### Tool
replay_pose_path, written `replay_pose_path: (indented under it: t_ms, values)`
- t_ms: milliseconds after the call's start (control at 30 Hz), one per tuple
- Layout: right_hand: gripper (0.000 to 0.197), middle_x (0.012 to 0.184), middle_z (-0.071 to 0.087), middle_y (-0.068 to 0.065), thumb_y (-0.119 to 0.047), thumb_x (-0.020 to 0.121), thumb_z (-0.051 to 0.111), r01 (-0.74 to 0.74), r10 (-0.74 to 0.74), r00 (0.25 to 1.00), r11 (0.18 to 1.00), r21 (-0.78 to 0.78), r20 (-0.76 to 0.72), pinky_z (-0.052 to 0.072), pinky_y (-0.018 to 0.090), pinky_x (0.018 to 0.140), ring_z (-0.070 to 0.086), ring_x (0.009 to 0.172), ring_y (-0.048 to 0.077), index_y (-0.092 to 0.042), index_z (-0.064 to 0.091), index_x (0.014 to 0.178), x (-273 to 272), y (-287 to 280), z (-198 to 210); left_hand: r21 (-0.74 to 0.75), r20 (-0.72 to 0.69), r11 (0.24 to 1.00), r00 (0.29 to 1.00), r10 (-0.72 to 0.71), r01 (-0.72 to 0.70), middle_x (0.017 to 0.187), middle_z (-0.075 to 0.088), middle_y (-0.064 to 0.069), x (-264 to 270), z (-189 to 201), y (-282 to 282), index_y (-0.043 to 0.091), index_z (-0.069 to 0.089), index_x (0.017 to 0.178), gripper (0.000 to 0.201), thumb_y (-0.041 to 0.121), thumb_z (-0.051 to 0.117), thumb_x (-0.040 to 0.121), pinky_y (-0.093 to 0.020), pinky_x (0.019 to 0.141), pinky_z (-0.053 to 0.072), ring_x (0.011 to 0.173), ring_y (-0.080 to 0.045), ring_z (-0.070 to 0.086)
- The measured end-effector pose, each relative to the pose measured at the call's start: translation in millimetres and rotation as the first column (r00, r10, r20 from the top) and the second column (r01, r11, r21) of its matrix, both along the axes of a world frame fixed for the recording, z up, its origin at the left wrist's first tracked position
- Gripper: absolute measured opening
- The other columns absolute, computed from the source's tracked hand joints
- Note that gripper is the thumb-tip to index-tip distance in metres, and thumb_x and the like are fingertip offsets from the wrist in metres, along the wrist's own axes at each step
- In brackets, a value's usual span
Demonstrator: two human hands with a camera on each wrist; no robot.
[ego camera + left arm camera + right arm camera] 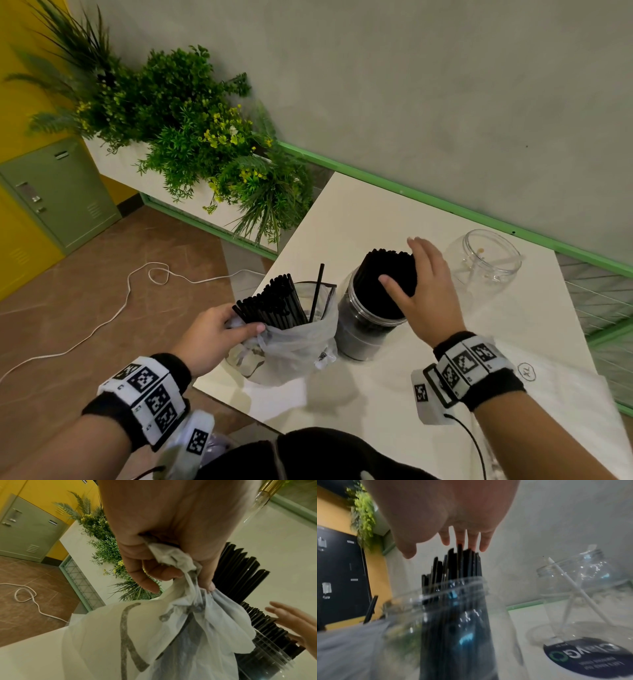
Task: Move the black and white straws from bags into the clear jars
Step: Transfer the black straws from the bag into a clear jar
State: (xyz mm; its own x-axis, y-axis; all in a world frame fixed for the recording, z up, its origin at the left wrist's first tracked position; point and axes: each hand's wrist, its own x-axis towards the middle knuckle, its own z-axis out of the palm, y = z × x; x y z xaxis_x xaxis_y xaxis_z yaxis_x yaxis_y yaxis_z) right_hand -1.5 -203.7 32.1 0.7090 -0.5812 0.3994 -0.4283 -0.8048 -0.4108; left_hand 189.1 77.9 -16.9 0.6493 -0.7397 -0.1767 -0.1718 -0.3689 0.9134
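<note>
1. Table [428,219]: white top set against a grey wall; it carries the bag and both jars.
2. Planter [191,137]: green foliage with yellow flowers, beyond the table's far left corner, above a brown tiled floor with a white cord [126,301].
3. Plastic bag [291,346]: thin, translucent, printed, at the table's near left edge; it holds a bundle of black straws [274,303] that leans left and sticks out of the bag's mouth, with one straw apart from the bundle and more upright.
4. Full jar [363,329]: clear, just right of the bag and touching it; a dense upright bundle of black straws [390,274] rises above its rim.
5. Second jar [486,260]: clear, open, well right of the full jar; the right wrist view shows white straws [573,592] leaning inside it.
6. Left hand [212,335]: its grip pinches the gathered edge of the bag between thumb and curled fingers, as the left wrist view shows.
7. Right hand [428,291]: grip released, fingers spread and straight, palm and fingertips [482,545] resting on the tops of the straws in the full jar.
</note>
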Motion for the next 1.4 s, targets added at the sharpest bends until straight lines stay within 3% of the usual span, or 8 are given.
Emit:
replay_pose_path:
  t_ms: [133, 367, 500, 567, 833, 933, 1067, 1400]
  values:
    - [0.081, 0.153, 0.026, 0.004, -0.06, 0.084, 0.054, 0.018, -0.01, 0.988, 0.999, 0.048, -0.152, 0.034, 0.038, 0.111, 0.031, 0.138, 0.023, -0.012, 0.033, 0.146, 8.2, -3.6, -8.7, 0.006, 0.015, 1.0, 1.0, -0.003, 0.003, 0.094, 0.072, 0.02, -0.2, 1.3, -2.6, 0.033, 0.068, 0.095, 0.016, 0.026, 0.072, 0.082, -0.015, 0.076, 0.047, 0.089, 0.007, 0.065]
    - [0.075, 0.121, 0.04, -0.001, -0.068, 0.075, 0.062, 0.058, -0.056, 0.956, 0.998, -0.002, -0.286, 0.05, 0.04, 0.088, 0.047, 0.111, 0.021, -0.019, 0.048, 0.13, 41.2, -7.0, 3.8, 0.011, 0.004, 1.0, 1.0, -0.005, 0.005, 0.101, 0.072, 0.015, 2.9, -0.9, -3.7, 0.031, 0.069, 0.101, 0.021, 0.029, 0.073, 0.08, -0.028, 0.088, 0.052, 0.095, -0.001, 0.066]
    - [0.049, 0.103, 0.045, -0.001, -0.051, 0.075, 0.072, 0.023, -0.023, 0.996, 1.0, 0.002, -0.082, 0.05, 0.036, 0.079, 0.051, 0.093, 0.019, -0.013, 0.06, 0.104, 41.8, -10.4, 1.7, 0.006, -0.006, 1.0, 1.0, -0.006, 0.006, 0.101, 0.073, 0.013, 3.9, -0.4, -0.5, 0.027, 0.07, 0.102, 0.022, 0.03, 0.072, 0.08, -0.033, 0.089, 0.052, 0.095, -0.003, 0.067]
    - [0.045, 0.102, 0.047, 0.001, -0.044, 0.076, 0.075, 0.014, -0.013, 1.0, 1.0, -0.007, 0.022, 0.048, 0.036, 0.081, 0.049, 0.094, 0.021, -0.011, 0.059, 0.102, 41.0, -13.3, 0.1, -0.001, -0.009, 1.0, 1.0, 0.004, -0.004, 0.099, 0.073, 0.013, 4.0, 0.1, 0.4, 0.026, 0.07, 0.1, 0.02, 0.028, 0.072, 0.081, -0.03, 0.088, 0.052, 0.093, -0.002, 0.067]
    - [0.069, 0.134, 0.046, 0.003, -0.056, 0.08, 0.066, -0.084, 0.036, 0.972, 0.975, -0.204, -0.231, 0.042, 0.045, 0.095, 0.041, 0.119, 0.027, -0.027, 0.041, 0.138, 42.3, -19.7, 4.7, 0.008, 0.013, 1.0, 1.0, 0.015, -0.016, 0.089, 0.074, 0.016, 1.0, 1.4, -0.7, 0.026, 0.072, 0.091, 0.011, 0.029, 0.072, 0.081, -0.017, 0.072, 0.048, 0.082, 0.003, 0.067]
    - [0.048, 0.125, 0.054, -0.004, -0.057, 0.087, 0.056, -0.166, 0.085, 0.908, 0.972, -0.165, -0.411, 0.043, 0.039, 0.091, 0.043, 0.115, 0.022, -0.03, 0.052, 0.127, 49.8, -22.5, 6.7, 0.008, 0.005, 1.0, 1.0, 0.016, -0.016, 0.09, 0.073, 0.019, 0.5, 1.2, -1.6, 0.027, 0.071, 0.092, 0.011, 0.028, 0.072, 0.081, -0.013, 0.07, 0.046, 0.083, 0.005, 0.066]
    - [0.023, 0.102, 0.055, -0.005, -0.04, 0.092, 0.056, -0.128, 0.128, 0.987, 0.992, -0.002, -0.092, 0.044, 0.035, 0.08, 0.047, 0.099, 0.018, -0.02, 0.059, 0.104, 50.1, -22.5, 3.7, 0.004, -0.005, 1.0, 1.0, 0.02, -0.02, 0.091, 0.073, 0.017, -0.9, 1.7, -1.5, 0.026, 0.071, 0.094, 0.013, 0.027, 0.072, 0.081, -0.012, 0.071, 0.047, 0.085, 0.004, 0.066]
    - [0.028, 0.093, 0.06, -0.003, -0.048, 0.091, 0.05, -0.054, 0.036, 0.944, 0.998, -0.044, -0.328, 0.047, 0.033, 0.072, 0.056, 0.09, 0.023, -0.024, 0.062, 0.1, 53.7, -21.3, 4.9, -0.031, -0.03, 0.999, 0.999, 0.02, -0.021, 0.094, 0.073, 0.018, -2.7, 2.7, -1.1, 0.027, 0.071, 0.096, 0.016, 0.019, 0.072, 0.082, -0.015, 0.078, 0.049, 0.089, 0.003, 0.067]
